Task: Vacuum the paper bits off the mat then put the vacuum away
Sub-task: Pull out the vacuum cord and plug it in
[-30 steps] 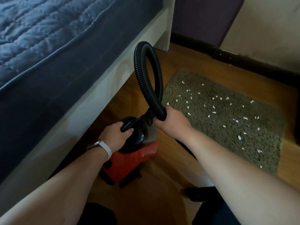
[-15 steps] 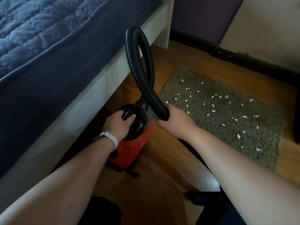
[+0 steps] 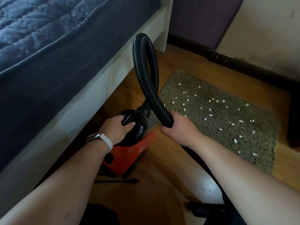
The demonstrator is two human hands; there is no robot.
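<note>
A small vacuum (image 3: 129,158) with a red body and black domed top sits on the wooden floor beside the bed. My left hand (image 3: 116,129) grips the black handle on its top. Its black ribbed hose (image 3: 144,75) loops up and back down, and my right hand (image 3: 177,127) grips the hose below the loop; the rest of the hose runs under my right forearm. Just right of my hands lies the grey-green mat (image 3: 227,127), strewn with several white paper bits (image 3: 209,115).
The bed (image 3: 48,54) with its blue quilt and white frame fills the left side. A dark skirting board (image 3: 243,64) runs along the wall behind the mat. A dark object (image 3: 293,120) stands at the mat's right edge. The vacuum's black cord (image 3: 120,181) lies on the floor.
The vacuum has slid out from under the bed towards the mat, both hands keeping their grips. The hose loop has swung slightly right.
</note>
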